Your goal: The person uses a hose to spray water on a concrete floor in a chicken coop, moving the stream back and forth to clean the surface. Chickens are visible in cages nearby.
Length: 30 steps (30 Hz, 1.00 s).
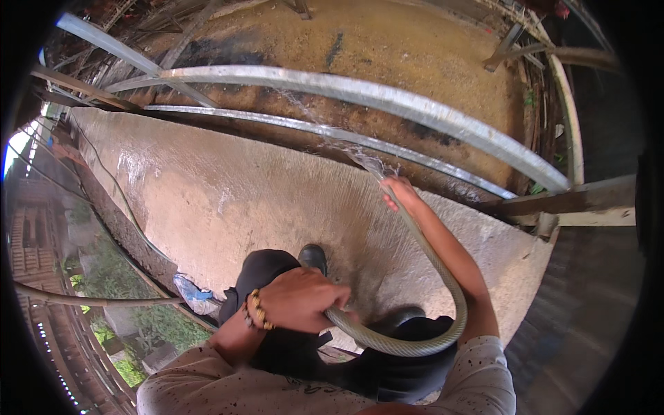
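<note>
A thick braided hose (410,346) curves in a loop across my lap. My right hand (402,193) grips it close to its outlet end, with the arm stretched forward. Water (358,150) sprays out of that end, over a lower metal rail and towards the dirt ground beyond. Nearer my body, my left hand (306,300) is closed around the other part of the hose, above my left knee. A beaded bracelet (257,311) circles the left wrist. Where the hose runs on past the left hand is hidden.
Under my boots (313,257) lies a wet concrete slab (249,187). An upper metal rail (363,93) and a lower metal rail (311,127) run along its far edge. A thin hose (114,181) and a plastic bag (194,293) lie at left. Wooden beams (586,199) stand at right.
</note>
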Each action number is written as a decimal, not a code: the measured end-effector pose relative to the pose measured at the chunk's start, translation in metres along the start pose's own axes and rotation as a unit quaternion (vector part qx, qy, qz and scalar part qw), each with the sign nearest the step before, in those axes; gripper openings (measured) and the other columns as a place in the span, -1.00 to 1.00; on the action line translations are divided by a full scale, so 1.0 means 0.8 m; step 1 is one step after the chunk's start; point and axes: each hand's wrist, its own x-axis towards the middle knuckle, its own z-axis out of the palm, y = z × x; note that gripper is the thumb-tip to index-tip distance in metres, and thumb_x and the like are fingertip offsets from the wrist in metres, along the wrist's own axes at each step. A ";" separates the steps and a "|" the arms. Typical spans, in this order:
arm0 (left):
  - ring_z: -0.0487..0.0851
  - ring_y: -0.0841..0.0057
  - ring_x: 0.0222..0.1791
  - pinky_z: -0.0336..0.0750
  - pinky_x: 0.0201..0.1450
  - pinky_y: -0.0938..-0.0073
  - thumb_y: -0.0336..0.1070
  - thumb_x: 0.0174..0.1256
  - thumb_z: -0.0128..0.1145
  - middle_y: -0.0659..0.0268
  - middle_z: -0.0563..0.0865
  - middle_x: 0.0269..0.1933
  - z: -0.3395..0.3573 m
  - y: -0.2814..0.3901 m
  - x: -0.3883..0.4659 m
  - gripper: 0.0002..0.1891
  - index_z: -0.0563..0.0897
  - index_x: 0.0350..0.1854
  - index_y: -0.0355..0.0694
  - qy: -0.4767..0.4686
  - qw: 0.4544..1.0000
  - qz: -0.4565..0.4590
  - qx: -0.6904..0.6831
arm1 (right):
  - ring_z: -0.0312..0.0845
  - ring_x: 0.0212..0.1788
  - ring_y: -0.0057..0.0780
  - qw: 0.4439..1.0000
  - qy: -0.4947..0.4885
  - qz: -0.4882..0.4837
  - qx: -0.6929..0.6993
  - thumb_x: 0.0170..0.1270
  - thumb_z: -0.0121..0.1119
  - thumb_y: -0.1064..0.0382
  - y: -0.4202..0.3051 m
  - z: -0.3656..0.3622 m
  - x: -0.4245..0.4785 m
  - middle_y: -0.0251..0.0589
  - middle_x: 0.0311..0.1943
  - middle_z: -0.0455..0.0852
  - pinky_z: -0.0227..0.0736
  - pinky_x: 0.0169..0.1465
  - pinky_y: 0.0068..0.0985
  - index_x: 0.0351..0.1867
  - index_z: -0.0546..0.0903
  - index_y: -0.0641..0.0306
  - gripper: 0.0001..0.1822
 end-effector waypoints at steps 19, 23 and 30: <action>0.63 0.27 -0.54 0.48 -0.46 0.34 -0.18 -0.05 0.34 0.23 0.60 -0.62 -0.028 0.129 -0.212 -0.77 0.54 -0.58 -0.14 0.034 0.992 -0.099 -0.070 | 0.29 -0.83 -0.39 0.879 0.421 0.198 0.110 0.27 -0.14 -0.10 -0.003 -0.097 -0.584 -0.20 -0.79 0.37 0.22 -0.78 -0.38 -0.57 0.39 0.28 -0.53; 0.62 0.30 -0.54 0.48 -0.45 0.36 -0.20 -0.04 0.32 0.23 0.60 -0.61 -0.079 0.206 -0.243 -0.79 0.55 -0.57 -0.15 -0.010 0.987 -0.141 -0.076 | 0.34 -0.82 -0.37 0.878 0.356 0.270 0.170 0.26 -0.13 0.02 0.026 -0.081 -0.645 -0.15 -0.78 0.41 0.27 -0.75 -0.34 -0.58 0.43 0.31 -0.59; 0.61 0.36 -0.53 0.46 -0.43 0.40 -0.28 -0.03 0.30 0.24 0.61 -0.59 -0.096 0.297 -0.289 -0.85 0.56 -0.54 -0.16 0.029 0.983 -0.145 -0.110 | 0.31 -0.82 -0.45 0.871 0.421 0.226 0.111 0.20 -0.19 0.08 -0.087 -0.034 -0.727 -0.19 -0.72 0.42 0.20 -0.79 -0.37 -0.54 0.41 0.30 -0.67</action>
